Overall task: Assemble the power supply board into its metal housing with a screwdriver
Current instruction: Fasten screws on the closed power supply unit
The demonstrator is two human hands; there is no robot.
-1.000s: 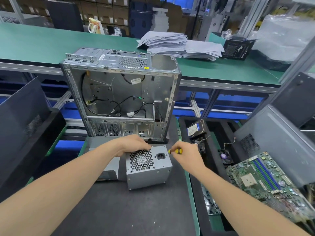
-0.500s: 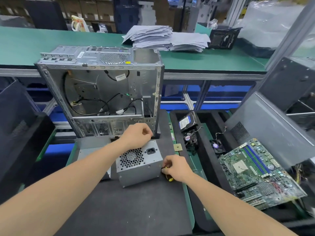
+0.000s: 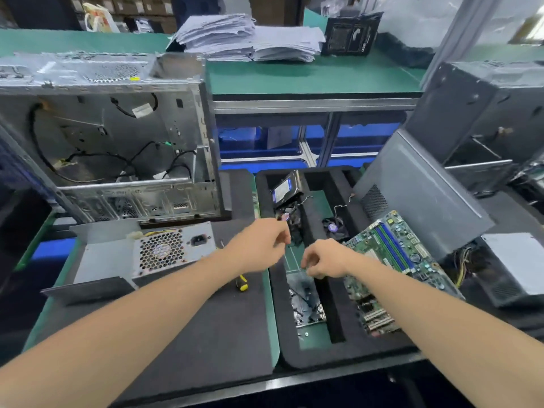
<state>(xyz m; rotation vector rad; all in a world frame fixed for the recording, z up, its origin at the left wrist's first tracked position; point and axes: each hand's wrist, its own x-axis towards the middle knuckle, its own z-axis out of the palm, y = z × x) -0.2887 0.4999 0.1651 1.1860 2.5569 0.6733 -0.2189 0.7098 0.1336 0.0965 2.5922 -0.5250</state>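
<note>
The grey power supply (image 3: 173, 248), with its fan grille and socket facing me, lies on the black mat in front of the open metal case (image 3: 117, 142). A yellow-and-black screwdriver (image 3: 242, 283) lies on the mat, partly under my left forearm. My left hand (image 3: 262, 245) hovers at the left rim of the black foam tray (image 3: 294, 357), fingers loosely curled, with nothing visible in them. My right hand (image 3: 323, 260) reaches down into the tray's green middle compartment with fingers curled; motion blur hides whether they pinch anything.
A green motherboard (image 3: 391, 260) leans in the tray's right side, with a hard drive (image 3: 284, 188) and a small fan (image 3: 334, 228) at its far end. A grey side panel (image 3: 418, 189) and another power supply (image 3: 512, 266) stand to the right. Paper stacks (image 3: 244, 36) lie on the far bench.
My right hand has let go of the screwdriver, which now lies on the mat. Both hands have left the power supply and moved right over the foam tray.
</note>
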